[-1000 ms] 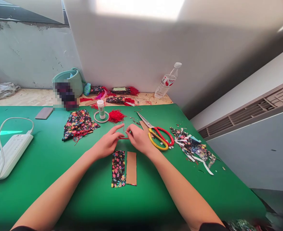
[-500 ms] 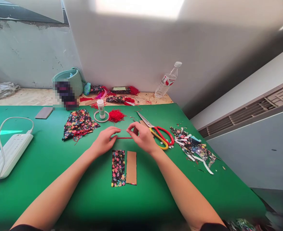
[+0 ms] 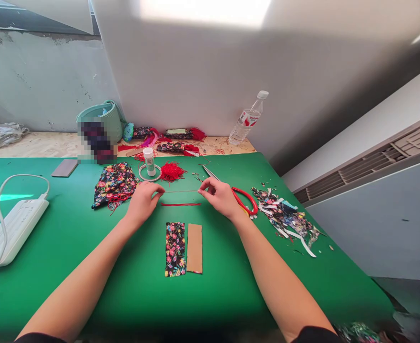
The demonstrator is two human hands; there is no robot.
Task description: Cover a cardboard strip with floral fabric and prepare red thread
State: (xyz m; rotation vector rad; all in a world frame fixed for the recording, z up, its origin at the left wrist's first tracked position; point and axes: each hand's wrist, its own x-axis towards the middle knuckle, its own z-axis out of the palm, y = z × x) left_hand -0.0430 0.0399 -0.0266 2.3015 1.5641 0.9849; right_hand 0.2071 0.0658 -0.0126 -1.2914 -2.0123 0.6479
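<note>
A thin red thread (image 3: 181, 191) is stretched level between my two hands. My left hand (image 3: 145, 199) pinches its left end, and my right hand (image 3: 217, 196) pinches the right end. Just below the thread, a straight red cord bundle (image 3: 181, 204) lies on the green table surface. Nearer to me lie a floral fabric strip (image 3: 175, 248) and, right beside it, a brown card strip (image 3: 194, 248). Behind the thread is a pile of red threads (image 3: 173, 171). Scissors (image 3: 244, 200) with red and yellow handles are partly hidden by my right hand.
Floral cloth (image 3: 115, 183) lies left, near a glue stick (image 3: 148, 162) in a ring. Fabric scraps (image 3: 286, 214) are at the right. A water bottle (image 3: 247, 119) leans at the back. A white power strip (image 3: 15, 233) with its cable is far left.
My hands have moved apart, my left hand going left and my right hand slightly right. The thread between them is now longer, and the red cord bundle is fully visible.
</note>
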